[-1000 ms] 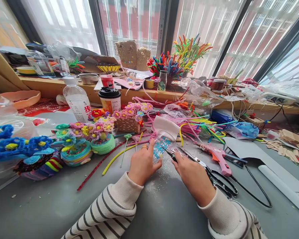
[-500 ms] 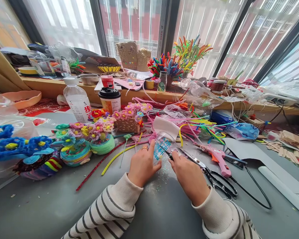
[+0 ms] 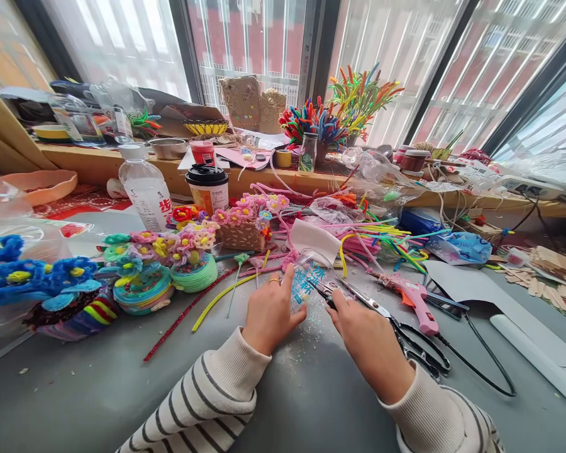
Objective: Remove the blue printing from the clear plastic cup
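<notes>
My left hand (image 3: 271, 311) is closed around a clear plastic cup (image 3: 306, 283) with blue printed characters, which lies tilted low over the table. A ring shows on one finger. My right hand (image 3: 365, 333) grips a thin dark pointed tool (image 3: 321, 293); its kind is hard to make out. The tool's tip meets the cup's side or lies just in front of it. Small shiny flakes (image 3: 306, 343) are scattered on the grey table below the cup. Beside my right hand lie large black-handled scissors (image 3: 417, 349), their blades pointing toward the cup.
A pink glue gun (image 3: 417, 302) with a black cord lies to the right. Pipe-cleaner flower pots (image 3: 193, 274) line the left, near a water bottle (image 3: 146, 192) and a lidded paper cup (image 3: 207, 187). Loose pipe cleaners (image 3: 368, 239) pile behind the cup. White paper (image 3: 471, 292) lies far right.
My right hand and the dark tool have shifted slightly to the right and toward me. The left hand and the cup stay nearly in place.
</notes>
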